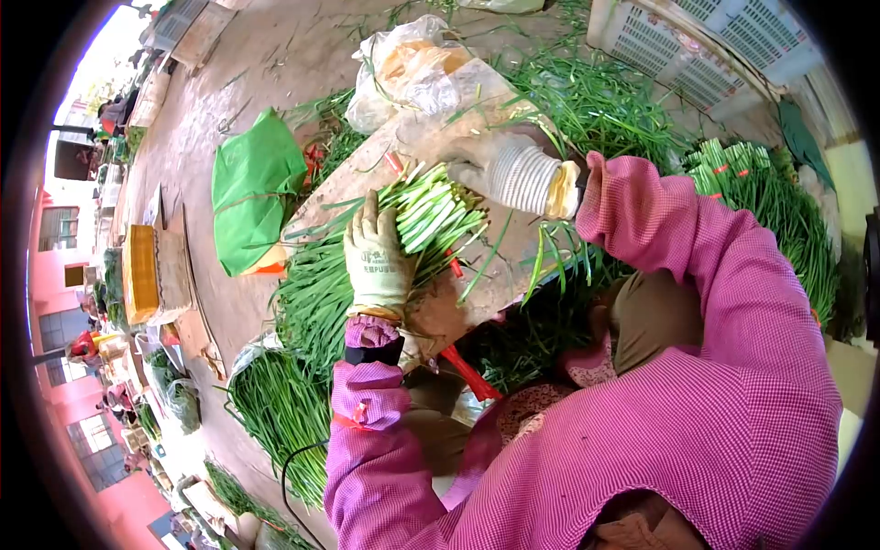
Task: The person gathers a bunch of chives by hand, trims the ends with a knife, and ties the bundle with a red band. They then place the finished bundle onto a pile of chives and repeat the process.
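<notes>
A bunch of garlic chives (426,215) lies across a board (513,247), its pale stem ends pointing up and right and its long leaves trailing to the lower left. My left hand (378,257), in a white printed work glove, holds the bunch from above just below the pale stems, its thumb hidden. At the stem ends is my right hand (477,160), gloved with a grey ribbed cuff. Its fingers are smeared by motion. Red tie strips (467,371) hang over the board's near edge.
Clear plastic bags (403,69) sit at the board's far end. A green bag (257,197) stands to the left. More chives lie at lower left (280,412), and tied bunches (761,202) stand on the right. White plastic crates (674,55) are at upper right.
</notes>
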Demonstrator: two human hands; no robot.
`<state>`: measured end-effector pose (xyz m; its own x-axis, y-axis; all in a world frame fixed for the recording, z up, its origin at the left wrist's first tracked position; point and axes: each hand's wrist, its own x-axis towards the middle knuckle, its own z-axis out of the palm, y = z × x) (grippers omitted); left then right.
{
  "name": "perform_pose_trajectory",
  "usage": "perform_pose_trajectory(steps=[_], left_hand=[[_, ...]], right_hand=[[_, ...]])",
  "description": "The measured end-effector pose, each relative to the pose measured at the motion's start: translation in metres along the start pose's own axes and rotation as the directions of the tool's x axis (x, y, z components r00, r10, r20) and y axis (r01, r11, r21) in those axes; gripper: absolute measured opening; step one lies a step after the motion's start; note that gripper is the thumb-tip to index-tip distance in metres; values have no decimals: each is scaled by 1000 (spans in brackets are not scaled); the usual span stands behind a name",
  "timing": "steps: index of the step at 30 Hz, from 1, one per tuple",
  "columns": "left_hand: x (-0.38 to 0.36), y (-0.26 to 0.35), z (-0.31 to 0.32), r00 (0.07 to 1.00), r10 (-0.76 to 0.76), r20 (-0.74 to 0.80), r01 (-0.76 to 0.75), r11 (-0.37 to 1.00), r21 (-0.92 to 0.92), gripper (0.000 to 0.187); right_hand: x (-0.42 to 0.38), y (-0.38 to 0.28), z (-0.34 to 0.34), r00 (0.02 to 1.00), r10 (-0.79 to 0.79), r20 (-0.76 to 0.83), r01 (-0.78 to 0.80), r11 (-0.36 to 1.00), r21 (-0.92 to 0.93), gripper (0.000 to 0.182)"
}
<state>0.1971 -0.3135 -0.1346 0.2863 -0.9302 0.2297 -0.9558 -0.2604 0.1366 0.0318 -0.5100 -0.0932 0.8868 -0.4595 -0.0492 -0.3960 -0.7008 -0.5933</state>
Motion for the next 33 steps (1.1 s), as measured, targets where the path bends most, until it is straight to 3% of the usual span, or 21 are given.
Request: perform_pose_trajectory(steps=[2, 3, 4, 6, 8, 9, 10, 13, 16, 18, 22, 23, 25, 26, 28, 30, 31, 33], left_hand=[[-1, -1, 3, 999, 40, -3, -40, 996, 75, 80], [-2, -3, 8, 997, 65, -28, -63, 995, 78, 85], [-3, -5, 13, 995, 88, -54, -84, 993, 83, 91], [-2, 4, 7, 1000, 23, -2, -22, 987, 159, 104], [-6, 0, 12, 999, 40, -16, -36, 984, 175, 108], [-6, -1, 13, 998, 41, -37, -36, 990, 135, 111], [-7, -2, 13, 999, 29, -20, -26, 989, 147, 111], [-7, -2, 12, 1000, 20, -20, -19, 998, 64, 112], [-8, -3, 5, 998, 8, 58, -8, 1000, 6, 116], [-7, 2, 1, 997, -5, 76, 6, 1000, -6, 116], [-9, 0, 0, 987, -78, 139, 64, 993, 101, 117], [-10, -2, 6, 974, -99, 204, 72, 988, 136, 114], [-13, -5, 21, 985, -82, 153, 64, 991, 115, 117], [-15, -5, 27, 992, -71, 104, 61, 993, 97, 119], [-16, 3, 17, 991, -74, 112, 67, 996, 64, 117], [-18, 5, 15, 986, -86, 144, 75, 994, 82, 117], [-19, 3, 18, 991, -65, 118, 57, 996, 66, 116], [-21, -5, 31, 995, -50, 90, 40, 994, 106, 114]], right_hand=[[6, -21, -7, 991, -121, 57, 130, 974, -187, 45], [8, -38, -20, 972, -119, 200, 169, 954, -249, 50], [14, -44, -13, 967, -70, 243, 158, 918, -364, 52], [21, -44, -1, 952, -152, 266, 258, 866, -428, 58], [30, -41, 13, 960, -210, 184, 277, 802, -530, 62], [31, -43, 13, 942, -308, 130, 330, 796, -507, 65], [29, -44, 12, 936, -289, 200, 351, 782, -515, 70], [29, -58, 15, 907, -89, 411, 338, 737, -585, 81], [34, -46, 35, 883, -187, 431, 438, 658, -613, 72], [33, -44, 36, 896, -180, 406, 417, 657, -628, 70], [34, -30, 41, 885, -253, 392, 459, 625, -632, 67], [36, -30, 40, 893, -233, 385, 429, 696, -576, 65], [48, -29, 35, 926, -173, 336, 313, 849, -426, 61], [63, -29, 31, 960, -23, 280, 88, 972, -219, 56], [102, -7, 30, 980, -80, 183, 87, 996, -33, 48], [130, -15, 19, 939, 117, 322, -147, 987, 68, 42], [166, 13, 51, 941, 23, 339, 2, 997, -74, 39], [235, 68, 112, 917, -167, 363, 300, 888, -349, 33]])
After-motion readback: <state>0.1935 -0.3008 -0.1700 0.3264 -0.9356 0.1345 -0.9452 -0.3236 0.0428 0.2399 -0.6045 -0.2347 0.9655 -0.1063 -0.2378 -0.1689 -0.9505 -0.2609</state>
